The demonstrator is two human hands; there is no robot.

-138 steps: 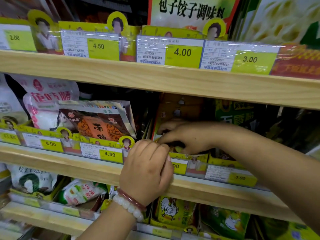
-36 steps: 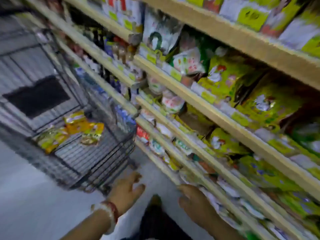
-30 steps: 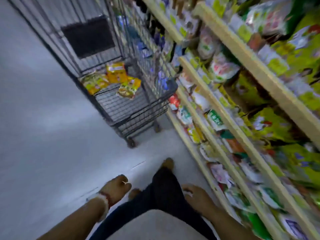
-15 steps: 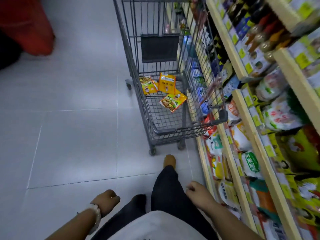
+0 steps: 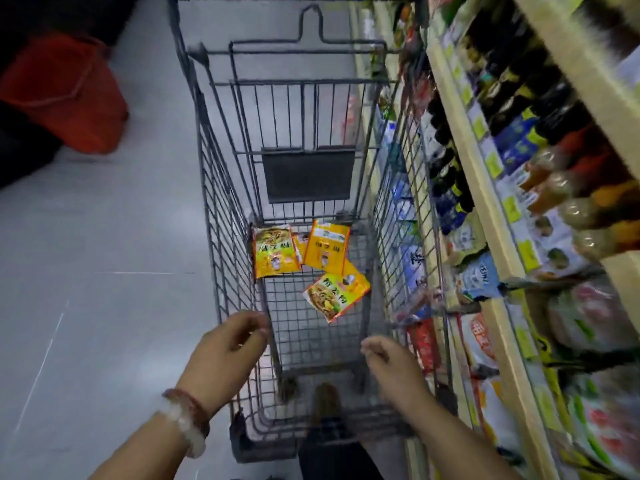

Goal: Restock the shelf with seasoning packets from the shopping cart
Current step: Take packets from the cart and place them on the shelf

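A grey wire shopping cart (image 5: 221, 216) stands right in front of me, seen from above. Several yellow and orange seasoning packets lie on its floor: one at the left (image 5: 275, 251), one upright in the middle (image 5: 327, 245), one tilted lower right (image 5: 336, 292). My left hand (image 5: 227, 355), with bead bracelets on the wrist, hovers over the cart's near left corner, fingers loosely curled and empty. Over the near right side is my right hand (image 5: 391, 363), also empty with fingers apart. The wooden shelf (image 5: 485, 202) runs along the right.
The shelves hold dark sauce bottles (image 5: 512, 98), jars and bagged goods, with yellow price tags along the edges. A red bag or bin (image 5: 69, 95) sits on the grey tiled floor at the upper left. My shoe (image 5: 325, 398) shows through the cart's bottom.
I turned from the shelf down to the cart and closed in on it. Both hands rose from beside my legs to above the cart's near end.
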